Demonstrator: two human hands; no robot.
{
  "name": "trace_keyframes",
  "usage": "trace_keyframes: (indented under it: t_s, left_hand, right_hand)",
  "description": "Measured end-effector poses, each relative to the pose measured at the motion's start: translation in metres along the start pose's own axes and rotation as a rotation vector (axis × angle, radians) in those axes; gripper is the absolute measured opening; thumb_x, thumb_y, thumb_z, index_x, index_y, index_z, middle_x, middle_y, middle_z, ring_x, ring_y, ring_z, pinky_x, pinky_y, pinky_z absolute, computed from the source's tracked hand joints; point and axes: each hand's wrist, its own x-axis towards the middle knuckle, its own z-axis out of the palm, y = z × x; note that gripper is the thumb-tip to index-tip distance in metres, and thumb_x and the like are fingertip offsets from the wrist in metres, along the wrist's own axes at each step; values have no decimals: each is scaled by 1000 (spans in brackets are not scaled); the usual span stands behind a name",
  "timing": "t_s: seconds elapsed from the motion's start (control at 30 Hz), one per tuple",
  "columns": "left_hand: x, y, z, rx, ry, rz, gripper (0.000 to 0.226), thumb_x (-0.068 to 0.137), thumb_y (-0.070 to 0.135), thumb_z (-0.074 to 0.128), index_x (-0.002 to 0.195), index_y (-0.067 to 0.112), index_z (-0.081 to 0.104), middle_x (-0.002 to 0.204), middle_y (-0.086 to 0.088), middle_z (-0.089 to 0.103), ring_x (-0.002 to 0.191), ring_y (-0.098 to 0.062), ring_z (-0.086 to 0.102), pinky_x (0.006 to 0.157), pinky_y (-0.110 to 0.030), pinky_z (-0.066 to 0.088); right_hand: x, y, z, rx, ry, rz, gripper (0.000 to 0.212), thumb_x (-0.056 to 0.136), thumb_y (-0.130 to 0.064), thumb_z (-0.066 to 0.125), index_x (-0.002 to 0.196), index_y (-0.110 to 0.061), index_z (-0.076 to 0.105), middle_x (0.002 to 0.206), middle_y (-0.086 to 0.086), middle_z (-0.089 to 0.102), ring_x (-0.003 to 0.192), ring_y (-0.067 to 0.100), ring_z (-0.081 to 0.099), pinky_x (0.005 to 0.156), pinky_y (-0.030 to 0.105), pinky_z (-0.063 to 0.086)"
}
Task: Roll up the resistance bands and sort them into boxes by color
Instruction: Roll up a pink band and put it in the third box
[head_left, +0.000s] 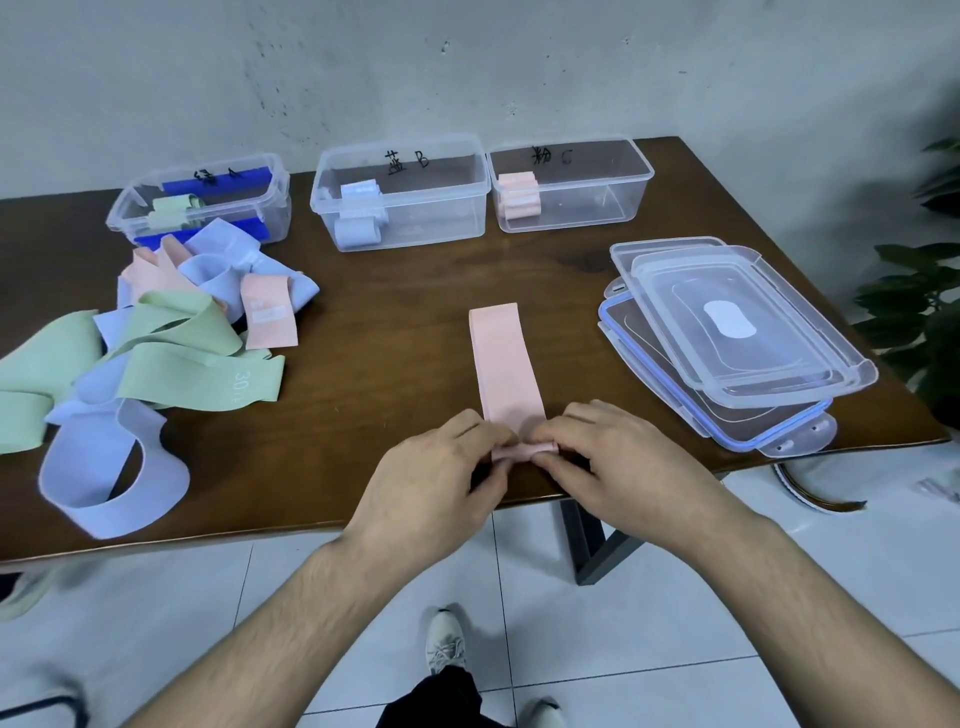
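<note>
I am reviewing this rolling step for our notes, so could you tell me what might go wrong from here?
The roll on the pink band is only just started between the left hand and right hand, so it may spring open if either lets go. It sits at the table edge, so it might drop off. The far end lies free and could skew the roll.
</note>
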Motion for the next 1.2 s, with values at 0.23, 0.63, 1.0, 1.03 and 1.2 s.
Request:
trace_keyframes:
  t_s: [0.23,0.63,1.0,1.03,1.2]
  left_hand:
    - [2,0,1,-32,13,-56,16,92,31,61,108,34,64,91,16,55,62,-10,49,48,-22,40]
    - [4,-3,1,0,-4,-59,23,90,34,65,113,35,63,97,15,56,61,-12,51,46,-23,42]
    - [18,-8,0,-20,-74,-129,25,97,37,53,120,36,62,103,17,55,75,-14,59,62,-31,53]
    - [18,-8,0,-17,-68,-127,26,96,38,53,121,36,60,103,17,55,72,-14,58,60,-31,53]
    - [17,-9,1,-6,-29,-109,22,94,36,58,116,36,58,99,16,55,63,-15,56,53,-32,51]
  right_hand:
    - [-1,0,1,35,46,22,31,97,-38,57,128,-39,57,86,-20,47,87,3,41,79,23,43]
    - [7,1,-1,42,14,55,20,99,-33,55,118,-33,63,87,-19,47,89,5,43,76,17,36]
    - [12,0,-6,17,9,56,23,100,-37,55,122,-36,58,98,-16,52,93,6,48,77,21,47]
    - [13,1,-6,24,12,62,23,100,-36,55,123,-36,59,99,-15,53,94,6,48,78,22,48]
    - [18,3,-6,41,15,84,23,101,-35,52,122,-33,61,100,-14,55,96,6,50,84,26,49]
